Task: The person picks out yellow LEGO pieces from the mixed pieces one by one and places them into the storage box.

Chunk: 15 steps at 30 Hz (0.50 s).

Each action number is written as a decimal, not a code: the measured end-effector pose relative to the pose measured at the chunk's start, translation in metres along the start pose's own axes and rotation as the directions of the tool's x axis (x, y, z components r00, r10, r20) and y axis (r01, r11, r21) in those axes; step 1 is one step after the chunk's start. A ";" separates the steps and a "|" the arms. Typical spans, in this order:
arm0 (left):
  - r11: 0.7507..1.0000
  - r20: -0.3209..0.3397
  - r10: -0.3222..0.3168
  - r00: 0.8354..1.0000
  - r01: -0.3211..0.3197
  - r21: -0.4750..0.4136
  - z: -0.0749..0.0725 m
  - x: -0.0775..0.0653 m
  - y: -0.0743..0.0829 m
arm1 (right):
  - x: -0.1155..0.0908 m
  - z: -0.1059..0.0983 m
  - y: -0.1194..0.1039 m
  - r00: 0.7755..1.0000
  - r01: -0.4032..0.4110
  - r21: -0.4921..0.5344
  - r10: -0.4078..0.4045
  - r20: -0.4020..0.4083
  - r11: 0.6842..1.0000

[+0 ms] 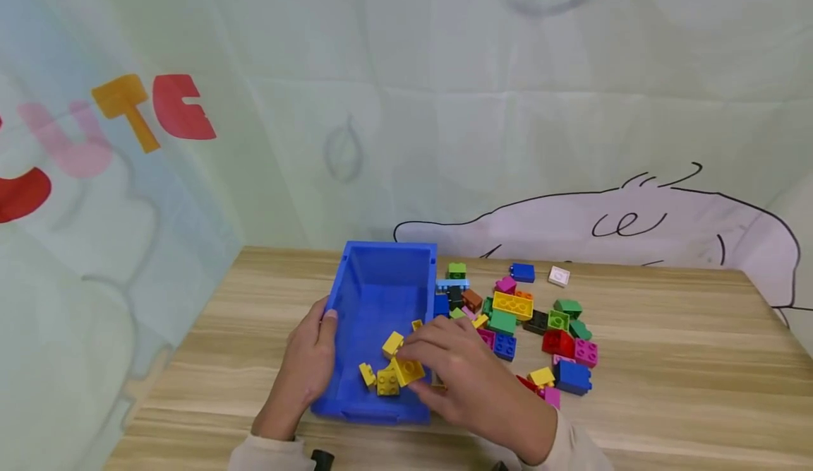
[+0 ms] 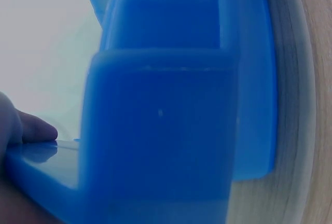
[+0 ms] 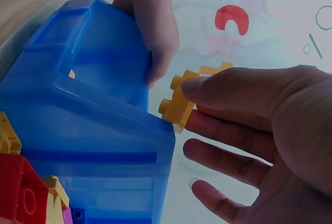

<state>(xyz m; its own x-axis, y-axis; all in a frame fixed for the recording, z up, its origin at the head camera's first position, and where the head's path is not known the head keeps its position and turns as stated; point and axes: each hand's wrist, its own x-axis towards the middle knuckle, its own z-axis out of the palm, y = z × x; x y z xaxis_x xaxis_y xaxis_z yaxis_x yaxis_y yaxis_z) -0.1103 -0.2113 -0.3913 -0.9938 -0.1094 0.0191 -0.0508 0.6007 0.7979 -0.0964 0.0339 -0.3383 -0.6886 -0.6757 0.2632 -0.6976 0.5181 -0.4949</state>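
Observation:
A blue bin stands on the table, with several yellow bricks lying near its front end. My left hand grips the bin's left wall, thumb over the rim; the left wrist view shows mostly the blue plastic and a bit of thumb. Over the bin's right wall reaches my right hand, pinching a yellow brick between thumb and index finger. In the right wrist view its other fingers are spread apart. Another yellow piece shows behind the thumb, and I cannot tell whether it is held.
Loose bricks of many colours lie right of the bin, among them a large blue brick, a red brick and a yellow brick. A white brick lies near the table's back edge. A printed cloth hangs behind the table.

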 end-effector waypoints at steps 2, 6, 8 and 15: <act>1.000 -0.001 -0.001 1.000 0.001 0.001 0.000 0.000 0.000 | 0.001 0.001 0.000 1.000 0.005 -0.002 -0.005 -0.002 1.000; 1.000 -0.004 -0.004 1.000 0.004 0.001 0.000 0.001 0.000 | 0.001 0.001 0.000 1.000 -0.001 -0.014 0.002 0.010 1.000; 1.000 -0.002 -0.005 1.000 0.005 0.002 0.000 0.001 0.000 | 0.001 0.000 0.001 1.000 -0.009 -0.019 0.009 0.015 1.000; 1.000 0.013 -0.018 1.000 0.018 -0.004 -0.001 0.000 0.002 | -0.003 -0.013 0.008 0.991 0.032 -0.035 -0.036 -0.131 0.999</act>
<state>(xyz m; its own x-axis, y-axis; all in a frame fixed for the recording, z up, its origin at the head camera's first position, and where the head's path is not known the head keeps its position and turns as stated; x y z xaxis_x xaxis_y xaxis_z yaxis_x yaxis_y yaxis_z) -0.1103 -0.2109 -0.3897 -0.9940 -0.1095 -0.0033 -0.0682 0.5953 0.8006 -0.1025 0.0468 -0.3328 -0.6828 -0.6193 0.3876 -0.7258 0.5142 -0.4569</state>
